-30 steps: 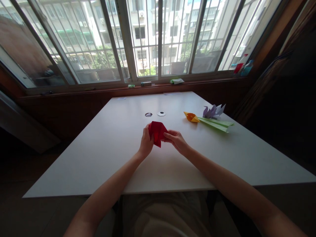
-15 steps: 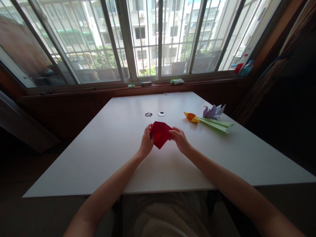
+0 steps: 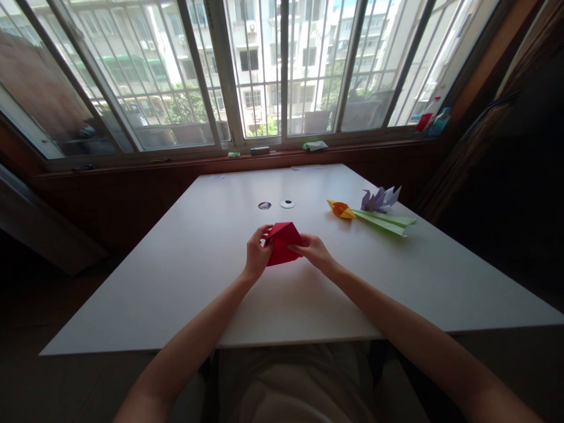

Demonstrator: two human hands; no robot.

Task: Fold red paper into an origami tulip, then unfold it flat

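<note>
Both hands pinched the folded red origami paper [image 3: 282,247] between them: left hand [image 3: 256,255] fingers on its left corner, right hand [image 3: 314,251] fingers at its right edge.

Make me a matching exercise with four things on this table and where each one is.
Things:
1. red paper
2. orange fold
3. purple fold
4. green fold

Places:
A. long strip running right from the orange piece
B. in both hands, mid-table
C. farthest back on the right side
D. just left of the green strip's end

Pairs: 1-B, 2-D, 3-C, 4-A
</note>
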